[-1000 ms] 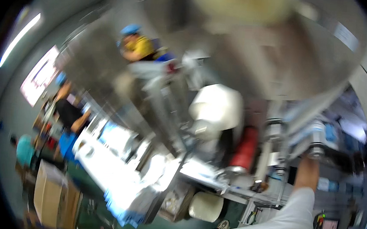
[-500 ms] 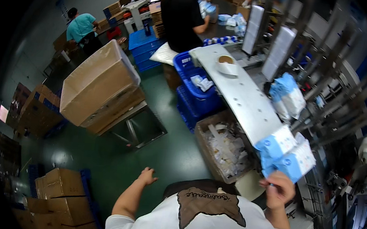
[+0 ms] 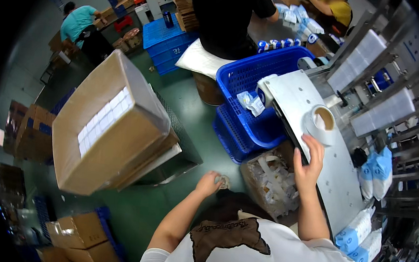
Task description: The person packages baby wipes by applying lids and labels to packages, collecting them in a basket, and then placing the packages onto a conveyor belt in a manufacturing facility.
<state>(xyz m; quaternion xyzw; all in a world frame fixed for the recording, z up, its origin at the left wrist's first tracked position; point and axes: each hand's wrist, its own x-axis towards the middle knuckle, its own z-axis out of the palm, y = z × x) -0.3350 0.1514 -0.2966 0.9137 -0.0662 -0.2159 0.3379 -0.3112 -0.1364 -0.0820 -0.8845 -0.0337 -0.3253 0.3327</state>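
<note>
My right hand (image 3: 309,163) is open over the left edge of the pale metal table (image 3: 331,182), thumb and fingers apart. Just beyond its fingertips sits a roll of white tape (image 3: 326,134) on a brown core. My left hand (image 3: 209,183) hangs over the floor in front of me, empty, its fingers loosely bent. Two blue-and-white soft packs (image 3: 354,232) lie side by side at the table's near end, right of my right forearm. Another pair of such packs (image 3: 382,169) rests farther along, among the machine's metal bars.
A carton of white scraps (image 3: 269,185) stands below the table edge. Behind it are stacked blue baskets (image 3: 234,133), small packets in the upper one. A large lined carton (image 3: 119,148) with white boxes occupies a stand at left. Several people work farther back.
My right hand has left the two packs at the table's near end and moved forward to the tape roll. My left hand has shifted right. The view has turned and moved forward.
</note>
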